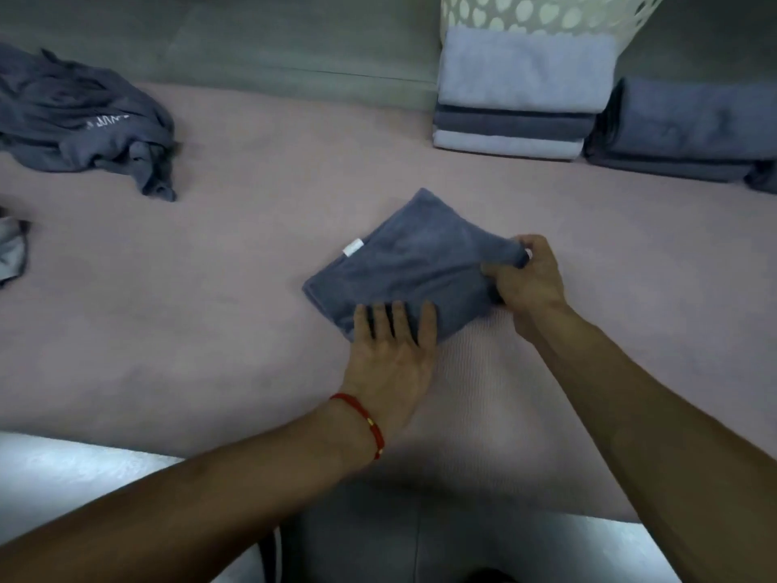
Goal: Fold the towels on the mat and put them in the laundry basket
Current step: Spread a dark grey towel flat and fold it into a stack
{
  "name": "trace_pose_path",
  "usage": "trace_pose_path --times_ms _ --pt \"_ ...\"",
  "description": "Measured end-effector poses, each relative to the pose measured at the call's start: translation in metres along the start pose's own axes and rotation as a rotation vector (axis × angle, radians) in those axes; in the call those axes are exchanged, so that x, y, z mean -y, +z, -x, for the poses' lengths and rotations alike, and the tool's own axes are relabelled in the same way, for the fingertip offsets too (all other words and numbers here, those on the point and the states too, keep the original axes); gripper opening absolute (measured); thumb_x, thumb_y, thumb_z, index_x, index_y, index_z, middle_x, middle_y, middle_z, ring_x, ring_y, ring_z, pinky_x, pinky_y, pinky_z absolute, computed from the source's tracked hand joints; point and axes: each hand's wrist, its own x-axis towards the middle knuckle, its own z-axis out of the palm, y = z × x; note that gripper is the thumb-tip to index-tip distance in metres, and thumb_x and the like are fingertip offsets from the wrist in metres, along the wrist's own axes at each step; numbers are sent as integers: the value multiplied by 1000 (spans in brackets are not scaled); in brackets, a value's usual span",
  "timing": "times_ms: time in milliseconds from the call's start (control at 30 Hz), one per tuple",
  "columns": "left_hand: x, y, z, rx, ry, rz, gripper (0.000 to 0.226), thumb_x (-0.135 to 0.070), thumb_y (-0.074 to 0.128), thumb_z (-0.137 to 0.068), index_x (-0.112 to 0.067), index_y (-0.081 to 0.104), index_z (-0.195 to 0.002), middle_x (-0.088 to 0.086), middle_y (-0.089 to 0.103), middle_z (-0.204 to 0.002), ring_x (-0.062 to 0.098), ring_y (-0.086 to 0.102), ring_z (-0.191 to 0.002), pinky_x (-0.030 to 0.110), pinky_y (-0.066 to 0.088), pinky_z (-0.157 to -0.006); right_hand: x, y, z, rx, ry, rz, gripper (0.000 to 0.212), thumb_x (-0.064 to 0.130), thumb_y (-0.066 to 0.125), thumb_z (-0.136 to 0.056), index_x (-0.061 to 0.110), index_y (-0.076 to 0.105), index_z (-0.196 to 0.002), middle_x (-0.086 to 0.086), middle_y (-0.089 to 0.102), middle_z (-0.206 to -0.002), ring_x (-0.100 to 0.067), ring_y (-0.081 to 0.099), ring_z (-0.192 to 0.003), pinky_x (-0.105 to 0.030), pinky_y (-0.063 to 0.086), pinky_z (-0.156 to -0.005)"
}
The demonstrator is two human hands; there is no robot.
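Note:
A dark grey towel point(403, 263), folded into a small rectangle with a white label on its far left edge, lies on the pink mat point(210, 288). My left hand point(391, 355) presses flat on its near corner with straight fingers. My right hand point(525, 279) grips the towel's right end, the cloth bunched between thumb and fingers. The cream laundry basket point(538, 12) with heart-shaped holes stands at the far edge, behind a stack of folded towels.
A stack of light and dark folded towels point(517, 98) sits at the back right, with more folded dark towels point(689, 128) beside it. A crumpled heap of dark towels point(80, 115) lies at the far left. A grey cloth point(10, 250) pokes in at the left edge.

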Motion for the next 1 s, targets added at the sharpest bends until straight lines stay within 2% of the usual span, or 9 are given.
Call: trace_pose_path --times_ms 133,233,333,433,567,767,833,900,1000 --pt "0 16 36 -150 279 -13 54 -16 29 -94 -3 57 -138 37 59 -127 54 59 -116 63 50 -93 -53 -54 77 -43 105 -214 48 11 75 -90 16 43 -125 -3 62 -112 -24 68 -96 -43 63 -75" --pt "17 31 59 -108 397 26 65 -20 25 -89 -7 34 -152 34 42 -147 52 42 -135 63 42 -104 -75 -75 110 -19 122 -41 56 31 78 -88 16 41 -129 -5 64 -116 -24 72 -91 -40 62 -73" --pt "28 35 66 -63 334 122 71 -48 33 -96 -13 27 -157 23 23 -162 44 20 -149 65 28 -114 -80 -84 107 -54 -252 596 61 47 64 -94 19 38 -142 -11 54 -132 -29 58 -115 -40 51 -90" --pt "25 28 48 -132 206 193 74 -57 25 -100 -13 23 -159 19 8 -166 39 3 -153 64 16 -119 -71 -63 91 12 -751 984 59 52 41 -103 24 33 -155 -11 30 -161 -33 29 -147 -52 31 -115" --pt "32 39 -1 -107 150 178 76 -61 21 -99 -16 16 -160 19 1 -166 42 -6 -152 64 3 -120 -72 -28 45 294 -847 1210 70 61 21 -102 28 14 -162 -5 3 -171 -28 0 -157 -58 9 -124" --pt "42 55 -20 -82 171 144 79 -68 19 -98 -25 2 -161 14 -10 -167 43 -12 -151 63 -6 -120 -84 -21 28 257 -733 1187 76 69 20 -97 36 -2 -161 -7 -13 -169 -22 -16 -155 -58 -10 -121" --pt "41 53 -20 -68 172 147 80 -69 19 -97 -24 2 -161 14 -10 -167 43 -12 -151 63 -5 -120 -80 -23 25 337 -727 1140 77 72 17 -95 37 -3 -161 -5 -18 -169 -20 -21 -154 -60 -12 -121" --pt "41 51 -19 -32 173 145 80 -69 18 -97 -23 1 -161 15 -10 -167 43 -12 -151 64 -4 -120 -70 -38 22 456 -759 1058 77 72 20 -95 36 5 -162 -2 -16 -169 -20 -20 -154 -61 -8 -121" --pt "39 45 -16 9 146 119 80 -66 15 -98 -20 3 -161 18 -8 -166 45 -11 -151 64 -3 -120 -70 -71 30 519 -1088 1108 74 68 41 -97 27 34 -158 -4 13 -169 -27 1 -157 -62 3 -122"
